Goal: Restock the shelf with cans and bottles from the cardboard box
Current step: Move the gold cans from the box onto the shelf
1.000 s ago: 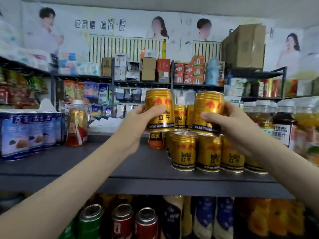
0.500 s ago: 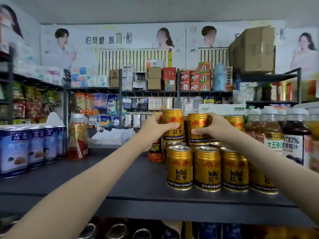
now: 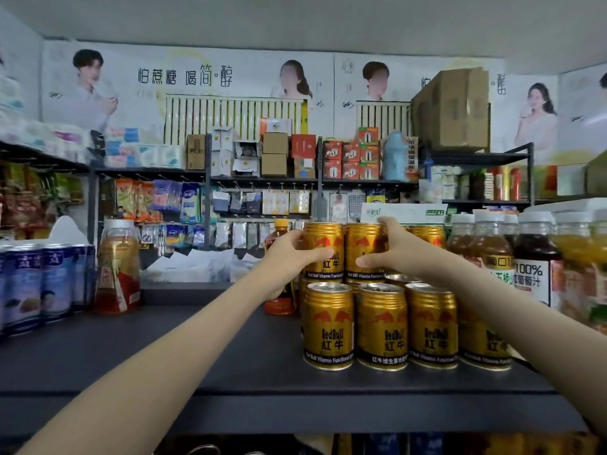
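Note:
My left hand (image 3: pixel 289 257) grips a gold Red Bull can (image 3: pixel 323 249), and my right hand (image 3: pixel 399 254) grips a second gold can (image 3: pixel 363 249) right beside it. Both cans stand upright, side by side, on top of the back row of gold cans. A front row of several gold Red Bull cans (image 3: pixel 381 326) stands on the dark shelf (image 3: pixel 230 353) below my hands. The cardboard box named in the task is out of sight.
Juice bottles with white caps (image 3: pixel 528 257) crowd the shelf's right end. An orange-capped bottle (image 3: pixel 279 290) stands just left of the cans, an amber bottle (image 3: pixel 116 267) and blue cans (image 3: pixel 36 284) farther left. Bare shelf lies between them.
Both hands carried their cans forward and down onto the back row of gold cans and brought them closer together. The camera view rose and shifted.

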Available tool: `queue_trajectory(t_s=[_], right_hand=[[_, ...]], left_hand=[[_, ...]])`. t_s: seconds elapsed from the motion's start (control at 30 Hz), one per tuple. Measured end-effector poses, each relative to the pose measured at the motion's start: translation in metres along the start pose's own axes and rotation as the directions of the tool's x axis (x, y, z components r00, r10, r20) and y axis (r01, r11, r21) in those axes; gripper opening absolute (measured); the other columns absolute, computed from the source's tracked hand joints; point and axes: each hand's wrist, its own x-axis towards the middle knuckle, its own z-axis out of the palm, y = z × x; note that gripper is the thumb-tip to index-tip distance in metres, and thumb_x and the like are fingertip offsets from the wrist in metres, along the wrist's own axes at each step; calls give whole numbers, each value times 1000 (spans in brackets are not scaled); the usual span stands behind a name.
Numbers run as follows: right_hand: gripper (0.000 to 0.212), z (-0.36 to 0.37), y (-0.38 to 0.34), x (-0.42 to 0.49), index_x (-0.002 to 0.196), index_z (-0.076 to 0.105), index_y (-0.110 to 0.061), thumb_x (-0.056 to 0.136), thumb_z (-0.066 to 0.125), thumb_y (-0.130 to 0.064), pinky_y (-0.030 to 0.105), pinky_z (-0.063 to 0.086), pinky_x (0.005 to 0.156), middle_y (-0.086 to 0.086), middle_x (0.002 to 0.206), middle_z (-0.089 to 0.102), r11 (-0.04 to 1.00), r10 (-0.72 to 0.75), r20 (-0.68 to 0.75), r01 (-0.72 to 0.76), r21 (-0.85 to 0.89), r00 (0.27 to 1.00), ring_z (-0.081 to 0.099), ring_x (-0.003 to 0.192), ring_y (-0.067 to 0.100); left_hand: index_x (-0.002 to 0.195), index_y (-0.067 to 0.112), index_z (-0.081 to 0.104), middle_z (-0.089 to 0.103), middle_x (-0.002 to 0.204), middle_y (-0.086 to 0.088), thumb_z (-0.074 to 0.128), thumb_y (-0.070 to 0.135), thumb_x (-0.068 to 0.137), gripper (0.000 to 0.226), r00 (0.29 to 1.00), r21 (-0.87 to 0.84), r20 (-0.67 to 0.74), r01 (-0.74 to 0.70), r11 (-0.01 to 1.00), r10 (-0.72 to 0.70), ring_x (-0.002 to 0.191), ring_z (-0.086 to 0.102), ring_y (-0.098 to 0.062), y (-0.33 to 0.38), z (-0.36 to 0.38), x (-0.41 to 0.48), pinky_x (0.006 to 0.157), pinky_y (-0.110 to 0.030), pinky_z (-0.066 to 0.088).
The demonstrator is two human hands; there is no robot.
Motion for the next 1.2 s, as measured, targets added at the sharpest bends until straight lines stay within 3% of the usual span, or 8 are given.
queue_trajectory(t_s=[0.1,0.33,0.43,0.53,0.7,0.87,0.97,1.2], right_hand=[[105,1,1,-6,150,-6,-29,82,74,-30,41,29,109,17,155,23,993,-81,-2,81,-87,997,27,141,32],[103,4,7,-4,147,-2,-30,80,76,-28,38,38,104,18,149,33,964,-171,14,170,-203,985,45,127,30],[101,5,9,-5,149,-1,-25,81,74,-34,40,28,112,12,157,16,929,-232,1,221,-297,973,26,140,30],[98,4,6,-11,152,0,-27,83,69,-42,42,14,117,0,160,-3,807,-355,5,309,-503,935,-1,147,23],[93,0,1,-14,152,4,-30,85,67,-39,42,24,114,-1,159,4,737,-389,66,354,-577,919,2,146,18],[93,-1,3,-17,151,4,-31,85,68,-39,42,23,115,0,160,-2,725,-405,56,357,-589,913,-2,147,21],[87,-3,0,-27,152,6,-30,88,65,-38,42,16,117,2,160,-6,751,-448,-49,345,-563,893,-6,147,22],[56,46,-52,-84,139,40,-12,89,62,-20,34,20,111,13,149,27,737,-660,-283,524,-427,696,18,138,25]], left_hand=[[114,36,53,60,123,7,75,39,78,42,1000,111,16,-21,994,19,111,57,-11,-1,-3,-1,94,-36,48],[151,38,11,49,141,-3,69,45,82,90,993,399,-21,-95,912,112,125,50,-23,5,-4,-9,103,-43,43],[149,44,4,39,150,-4,66,42,86,89,978,519,7,-180,835,207,129,46,-24,7,-2,-12,105,-40,40],[149,46,5,24,154,-6,62,46,87,84,931,791,59,-263,552,359,139,28,-24,16,-3,-13,109,-43,34],[150,34,23,22,155,-2,57,42,92,68,886,895,290,-386,226,362,142,17,-18,28,0,-14,112,-38,31],[151,32,21,12,159,-2,58,43,91,71,907,912,270,-349,216,324,146,11,-21,29,2,-21,117,-40,22],[150,29,26,13,159,-2,58,41,92,67,905,884,171,-316,344,390,145,12,-20,33,1,-37,115,-37,18],[142,15,43,43,143,-9,58,23,93,52,856,868,-31,-233,439,516,133,37,-22,25,-27,-117,109,-34,31]])
